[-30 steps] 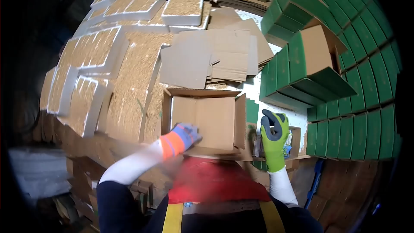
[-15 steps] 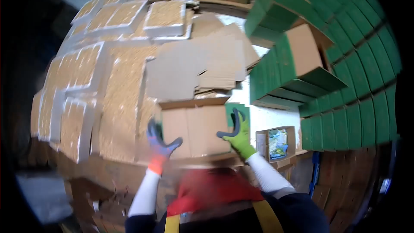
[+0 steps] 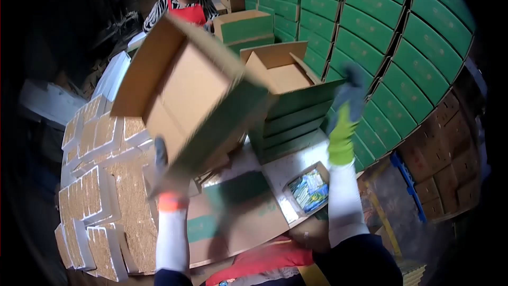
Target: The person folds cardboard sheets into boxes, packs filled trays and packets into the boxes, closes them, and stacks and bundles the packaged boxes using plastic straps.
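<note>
A green-sided cardboard box [image 3: 225, 119], open at the top, is raised and tilted above the table, its brown inside showing. My left hand [image 3: 162, 177], in a grey glove with an orange cuff, is closed on its lower left edge. To the right, my right hand [image 3: 347, 103], in a grey and lime glove, is at the right edge of a stack of green boxes [image 3: 296, 119]. Motion smears its fingers, so their grip is unclear. An open box [image 3: 286, 77] with its flaps up tops that stack.
Brown crumbly slabs in white trays [image 3: 87, 193] cover the left side. A small carton of packets [image 3: 308, 189] stands at the table's right edge. Green boxes [image 3: 370, 26] form a wall behind. A person in a red apron [image 3: 186, 15] is across the table.
The box between my hands has risen off the table and tilted, held by my left hand. My right hand has moved away to the right stack. The view has tipped up.
</note>
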A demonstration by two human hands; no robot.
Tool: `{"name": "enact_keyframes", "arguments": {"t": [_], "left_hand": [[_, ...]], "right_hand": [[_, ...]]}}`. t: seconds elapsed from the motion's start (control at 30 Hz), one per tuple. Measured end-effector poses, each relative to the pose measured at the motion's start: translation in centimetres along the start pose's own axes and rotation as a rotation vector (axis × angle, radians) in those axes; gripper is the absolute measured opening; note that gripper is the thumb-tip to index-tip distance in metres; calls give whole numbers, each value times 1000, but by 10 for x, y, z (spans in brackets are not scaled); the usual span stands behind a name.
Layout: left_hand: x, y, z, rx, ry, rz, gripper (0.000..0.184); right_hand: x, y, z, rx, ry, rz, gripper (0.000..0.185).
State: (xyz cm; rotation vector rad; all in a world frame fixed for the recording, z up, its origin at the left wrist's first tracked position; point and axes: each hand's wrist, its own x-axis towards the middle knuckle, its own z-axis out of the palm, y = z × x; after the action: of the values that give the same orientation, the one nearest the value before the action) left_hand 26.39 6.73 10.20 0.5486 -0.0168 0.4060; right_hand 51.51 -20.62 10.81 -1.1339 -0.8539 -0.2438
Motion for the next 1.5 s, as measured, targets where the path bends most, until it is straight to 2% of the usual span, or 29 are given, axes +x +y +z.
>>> {"name": "enact_keyframes", "arguments": {"t": [0.07, 0.13, 0.2, 0.3, 0.33, 0.43, 0.5, 0.57, 0.6, 0.67, 0.7, 0.73, 0.77, 0.8, 0.83, 0.87, 0.9, 0.93, 1.0, 1.03, 1.07, 1.1, 1.17, 1.23, 1.27, 1.3, 1.37, 1.4, 1.5], "left_hand": [[79, -9, 26, -136, -487, -115, 57], [126, -39, 69, 410, 124, 247, 39], [206, -78, 46, 793, 276, 222, 45], [197, -106, 105, 1028, 347, -249, 112], [212, -112, 103, 991, 410, -351, 110], [220, -117, 91, 1015, 399, -364, 102], [219, -121, 85, 977, 382, -357, 98], [210, -119, 78, 856, 356, -364, 93], [201, -113, 75, 762, 330, -387, 91], [167, -87, 56, 593, 281, -434, 87], [142, -70, 39, 638, 267, -358, 85], [106, -51, 0, 904, 261, -140, 78], [62, -34, -49, 1175, 243, 93, 72], [16, -27, -104, 1228, 484, 275, 58], [-51, -14, -142, 1423, 619, 448, 53], [-117, -9, -160, 1566, 912, 299, 52], [-186, -22, -216, 1750, 1215, 139, 56], [-235, -43, -217, 1906, 1361, 32, 62], [-298, -92, -209, 2085, 1491, -294, 73], [-318, -110, -221, 2106, 1534, -398, 76], [-322, -106, -209, 2048, 1401, -432, 79], [-320, -101, -193, 1978, 1273, -452, 82], [-323, -99, -173, 1947, 1257, -364, 84], [-327, -77, -147, 1698, 1075, -176, 85], [-324, -61, -127, 1907, 924, -259, 85], [-318, -43, -103, 1905, 941, -235, 85], [-305, -7, -60, 2264, 507, -251, 78], [-298, 8, -52, 2271, 545, -281, 66], [-274, 57, -66, 2304, 463, 53, 39]], "right_hand": [[25, 40, -50, -261, 289, -43, 64], [27, 93, -85, -441, 415, 8, 62], [20, 128, -95, -538, 468, 13, 60], [14, 152, -93, -642, 523, -16, 57], [16, 156, -93, -644, 544, -18, 56], [17, 158, -82, -473, 578, 124, 58], [18, 161, -85, -540, 595, 52, 59], [24, 161, -90, -184, 604, 83, 56], [23, 166, -105, -325, 536, 64, 55], [21, 176, -135, -603, 417, 0, 52], [13, 147, -120, -556, 435, 105, 50], [11, 111, -93, -280, 476, 226, 44], [-10, 50, -46, -745, 358, 131, 38], [-38, 35, -30, -747, 251, -98, 38], [-73, 19, -6, -591, 172, -4, 41], [-113, -4, 6, -520, -153, 201, 45], [-155, -13, 29, -386, -289, 428, 48], [-198, -22, 52, -287, -408, 664, 51], [-287, 9, 23, -522, -730, 900, 62], [-305, 11, 26, -618, -749, 990, 68], [-323, 14, 29, -713, -775, 1081, 75], [-331, 16, 40, -885, -605, 1145, 82], [-355, 34, 18, -888, -504, 1072, 81], [-296, 7, 32, -970, -633, 1149, 73], [-285, 17, 17, -791, -725, 1205, 61], [-269, 3, 24, -976, -810, 853, 52], [-208, -34, 57, -1149, -950, 639, 45], [-185, -43, 69, -1127, -978, 624, 51], [-131, -64, 110, -1038, -1052, 620, 49]]}}
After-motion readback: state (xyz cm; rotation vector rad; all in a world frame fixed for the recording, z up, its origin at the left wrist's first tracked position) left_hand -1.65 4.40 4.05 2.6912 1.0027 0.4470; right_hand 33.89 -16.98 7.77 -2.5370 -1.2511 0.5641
